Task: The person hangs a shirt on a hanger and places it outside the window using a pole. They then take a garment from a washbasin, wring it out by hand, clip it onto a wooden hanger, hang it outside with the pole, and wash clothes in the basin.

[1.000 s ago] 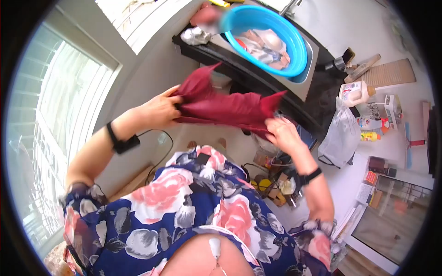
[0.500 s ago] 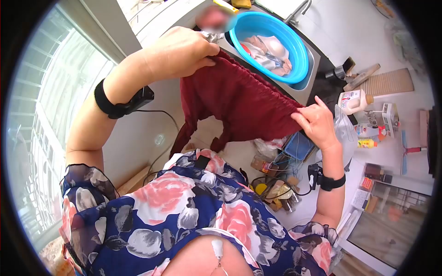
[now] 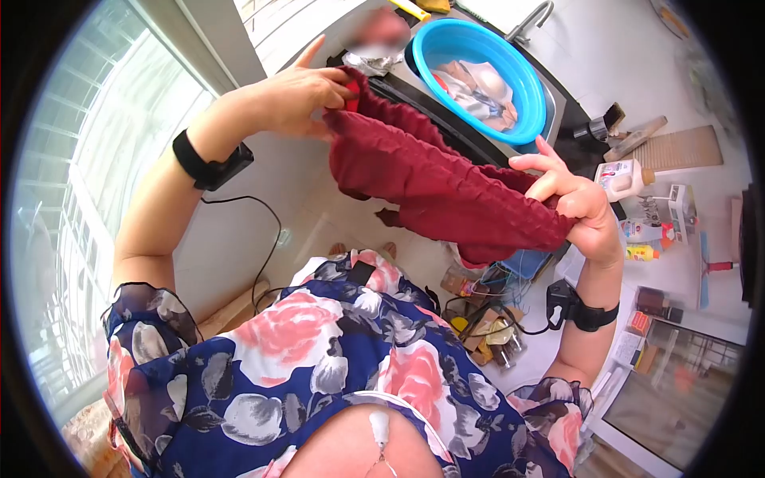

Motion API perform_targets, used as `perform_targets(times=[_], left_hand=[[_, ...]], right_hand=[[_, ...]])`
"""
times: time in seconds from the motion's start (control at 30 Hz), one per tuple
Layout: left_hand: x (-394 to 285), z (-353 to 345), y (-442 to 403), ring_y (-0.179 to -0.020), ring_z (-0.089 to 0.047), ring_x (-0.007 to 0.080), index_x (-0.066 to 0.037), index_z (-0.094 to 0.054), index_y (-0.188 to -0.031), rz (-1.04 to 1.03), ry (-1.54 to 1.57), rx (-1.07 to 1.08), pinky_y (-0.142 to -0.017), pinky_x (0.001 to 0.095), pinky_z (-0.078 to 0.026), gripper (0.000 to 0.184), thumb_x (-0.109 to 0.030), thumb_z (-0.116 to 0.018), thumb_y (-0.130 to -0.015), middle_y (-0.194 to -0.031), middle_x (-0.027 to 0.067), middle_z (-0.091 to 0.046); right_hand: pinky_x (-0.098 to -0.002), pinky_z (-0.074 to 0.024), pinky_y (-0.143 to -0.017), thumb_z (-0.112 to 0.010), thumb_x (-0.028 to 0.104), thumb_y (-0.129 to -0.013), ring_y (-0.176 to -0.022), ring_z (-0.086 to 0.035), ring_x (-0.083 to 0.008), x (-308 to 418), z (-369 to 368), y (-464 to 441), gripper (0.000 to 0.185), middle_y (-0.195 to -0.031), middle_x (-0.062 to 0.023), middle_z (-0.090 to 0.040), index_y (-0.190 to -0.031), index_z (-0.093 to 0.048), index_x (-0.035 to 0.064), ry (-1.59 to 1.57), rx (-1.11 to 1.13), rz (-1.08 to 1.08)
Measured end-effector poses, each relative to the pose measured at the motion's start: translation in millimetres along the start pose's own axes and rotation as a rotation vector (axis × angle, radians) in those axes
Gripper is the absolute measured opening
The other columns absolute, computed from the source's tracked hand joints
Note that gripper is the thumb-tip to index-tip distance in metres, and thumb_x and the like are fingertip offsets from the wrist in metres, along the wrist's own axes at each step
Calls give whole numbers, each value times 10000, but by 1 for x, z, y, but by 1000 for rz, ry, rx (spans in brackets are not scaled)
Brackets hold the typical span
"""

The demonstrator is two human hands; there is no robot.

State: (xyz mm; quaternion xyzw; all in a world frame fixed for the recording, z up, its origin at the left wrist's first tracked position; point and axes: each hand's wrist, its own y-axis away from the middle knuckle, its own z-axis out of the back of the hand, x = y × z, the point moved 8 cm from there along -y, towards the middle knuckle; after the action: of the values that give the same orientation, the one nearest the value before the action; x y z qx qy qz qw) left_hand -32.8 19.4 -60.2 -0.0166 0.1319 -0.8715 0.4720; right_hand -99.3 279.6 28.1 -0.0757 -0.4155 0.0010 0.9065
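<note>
Dark red trousers with a gathered elastic waistband hang stretched between my two hands, the waist opening turned up. My left hand grips one end of the waistband, its index finger pointing away. At the other end, my right hand is closed on the waistband with some fingers raised. The legs of the trousers are bunched and mostly hidden beneath. Just beyond them, a blue basin holds pale, crumpled laundry.
The basin stands in a sink beside a metal faucet. To the right are a washboard, a brush, a white detergent bottle and a yellow bottle. Below lie a blue basket and a black cable.
The trousers have tipped so that the waist opening shows and the legs hang less visibly. My right hand has moved right and rolled over; my left hand's index finger has stretched out.
</note>
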Motion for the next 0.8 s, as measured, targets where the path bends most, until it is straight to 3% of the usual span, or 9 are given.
perform_targets(times=[0.07, 0.2, 0.33, 0.47, 0.5, 0.53, 0.63, 0.67, 0.8], left_hand=[[-3, -1, -4, -925, -621, 244, -15, -652, -776, -66, -73, -26, -919, 435, -401, 235, -247, -690, -778, -831, 112, -668], [19, -10, -6, -852, -610, 297, -40, -650, -820, 380, -129, 331, -749, 410, -484, 224, -263, -662, -805, -801, 121, -640], [-4, 76, -12, -794, -614, 305, -50, -645, -879, 463, -330, -158, -692, 380, -501, 182, -216, -663, -807, -823, 108, -645], [-76, 148, 11, -786, -630, 273, -38, -652, -907, 450, -383, -663, -683, 339, -514, 187, -24, -663, -720, -872, 123, -668], [-75, 111, 19, -774, -622, 274, -71, -642, -875, 424, -289, -583, -638, 369, -511, 162, -80, -651, -714, -826, 97, -637], [-73, 59, 30, -761, -615, 274, -103, -632, -843, 390, -195, -505, -593, 399, -508, 140, -137, -639, -707, -780, 72, -607], [-79, -173, 123, -786, -649, 284, -73, -668, -817, 409, 32, 635, -625, 405, -526, 123, -123, -613, -718, -800, 110, -653], [-84, -199, 150, -789, -664, 290, -75, -683, -783, 408, 155, 878, -635, 402, -530, 106, -125, -615, -719, -799, 124, -672], [-9, -78, 67, -812, -640, 322, -55, -665, -674, 725, -7, 550, -679, 408, -513, 143, -174, -649, -751, -766, 111, -667]], right_hand=[[-584, -80, -1132, -491, -81, -575, -1206, -523, -320, 9, -1, -3, 115, -993, -56, -669, -634, -485, 17, 4, 61, 34], [-582, -166, -1129, -485, -85, -595, -1134, -559, -292, -14, -2, 12, 111, -1031, -40, -666, -663, -504, 1, 643, 162, -205], [-499, -427, -968, -481, -104, -629, -947, -626, -309, 31, 31, 17, 145, -1035, -112, -664, -747, -529, -34, 781, -152, -209], [-453, -483, -857, -500, -98, -658, -917, -633, -331, 66, 31, 56, 126, -976, -167, -661, -736, -550, -14, 842, -744, -19], [-459, -487, -843, -510, -88, -666, -916, -630, -341, 38, 3, 78, 121, -962, -161, -662, -742, -560, -8, 818, -899, 3], [-433, -495, -827, -560, -39, -691, -934, -625, -338, -5, -31, 69, 89, -977, -138, -667, -764, -585, 4, 814, -652, -82], [-418, -450, -966, -548, -66, -629, -1123, -556, -312, -125, -144, 129, 191, -1061, -118, -655, -788, -621, 10, 393, 217, -478], [-418, -450, -966, -548, -66, -629, -1123, -556, -312, -112, -141, 124, 191, -1061, -118, -655, -788, -621, 10, 394, 221, -487], [-418, -468, -894, -576, -65, -614, -1053, -563, -328, -94, -85, 74, 169, -1078, -105, -629, -774, -598, -16, 505, -44, -271]])
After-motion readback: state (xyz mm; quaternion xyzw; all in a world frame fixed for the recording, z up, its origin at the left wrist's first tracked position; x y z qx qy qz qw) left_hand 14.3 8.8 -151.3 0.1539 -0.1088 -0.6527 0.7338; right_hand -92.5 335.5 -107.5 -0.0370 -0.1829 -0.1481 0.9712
